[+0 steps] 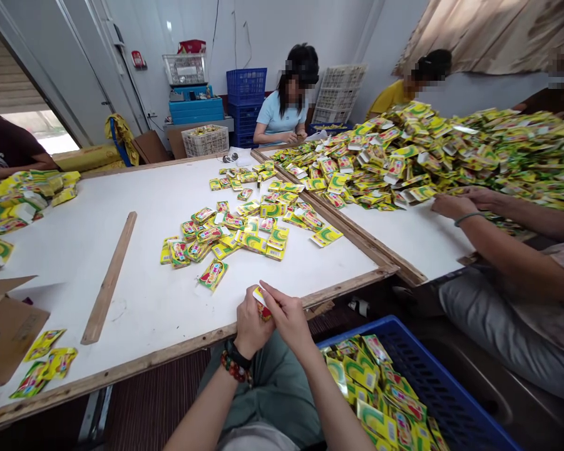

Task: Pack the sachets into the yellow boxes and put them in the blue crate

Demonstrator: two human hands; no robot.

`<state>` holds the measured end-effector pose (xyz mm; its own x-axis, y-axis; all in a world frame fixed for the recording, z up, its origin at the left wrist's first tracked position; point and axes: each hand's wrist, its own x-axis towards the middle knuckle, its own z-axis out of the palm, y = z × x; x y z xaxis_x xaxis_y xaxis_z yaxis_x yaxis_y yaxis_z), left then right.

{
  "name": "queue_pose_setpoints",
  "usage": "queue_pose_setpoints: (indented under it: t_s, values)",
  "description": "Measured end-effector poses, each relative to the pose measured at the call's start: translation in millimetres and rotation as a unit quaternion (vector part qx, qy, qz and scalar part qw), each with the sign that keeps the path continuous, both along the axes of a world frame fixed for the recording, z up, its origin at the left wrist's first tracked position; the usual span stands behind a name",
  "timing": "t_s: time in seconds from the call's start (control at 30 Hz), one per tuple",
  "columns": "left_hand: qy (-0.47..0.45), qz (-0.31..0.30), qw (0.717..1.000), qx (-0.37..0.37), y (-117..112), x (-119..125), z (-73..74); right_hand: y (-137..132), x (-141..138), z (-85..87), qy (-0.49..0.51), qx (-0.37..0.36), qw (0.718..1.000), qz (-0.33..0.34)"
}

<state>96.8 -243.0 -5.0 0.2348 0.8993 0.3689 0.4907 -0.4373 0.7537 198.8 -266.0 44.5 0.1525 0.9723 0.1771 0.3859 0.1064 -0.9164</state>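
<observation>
My left hand (pixel 253 322) and my right hand (pixel 288 316) meet above the table's front edge, pinching a small yellow and red sachet (pixel 261 307) between them. Most of that sachet is hidden by my fingers. Beyond my hands, a loose spread of similar yellow sachets (pixel 225 235) lies on the white table (pixel 122 282), with the nearest one a short way from my fingertips. A blue plastic crate (pixel 432 376) filled with more sachets sits below my right forearm, at lower right. A beaded bracelet and a black band circle my left wrist.
A wooden strip (pixel 107 279) lies on the table, beside a cardboard box (pixel 4 332). A co-worker's hands (pixel 455 203) rest at a huge sachet heap (pixel 427 156) on the adjoining table. Further co-workers sit around, with stacked crates behind them.
</observation>
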Motion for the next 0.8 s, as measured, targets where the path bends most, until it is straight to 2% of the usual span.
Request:
queue_pose_setpoints:
  t_s: [0.1,0.2,0.27,0.37,0.47,0.57,0.67,0.73,0.8]
  values:
    - [0.007,0.016,1.000,0.008,2,2,1.9,1,4,6.4,-0.137,0.002,0.989,0.063]
    - [0.028,0.018,0.999,0.013,2,3,3.8,0,5,6.2,-0.223,0.021,0.973,0.055]
    - [0.036,0.021,0.999,0.009,1,4,4.7,2,5,3.6,-0.206,0.030,0.977,0.044]
    - [0.042,0.024,0.999,0.003,0,5,5.5,8,6,1.8,-0.098,0.012,0.995,0.035]
    - [0.053,0.019,0.998,0.009,1,5,5.8,14,10,5.8,0.002,-0.022,0.999,0.045]
    - [0.052,0.021,0.998,0.011,1,4,4.9,14,14,12.9,0.012,-0.028,0.996,0.082]
    - [0.038,0.021,0.999,0.013,1,4,2.7,7,16,16.2,-0.099,-0.008,0.990,0.104]
    - [0.035,0.028,0.999,0.006,1,4,1.1,2,13,13.5,-0.202,0.011,0.974,0.101]
    - [0.040,0.034,0.999,-0.005,-1,6,0.4,-1,10,7.7,-0.249,0.040,0.963,0.092]
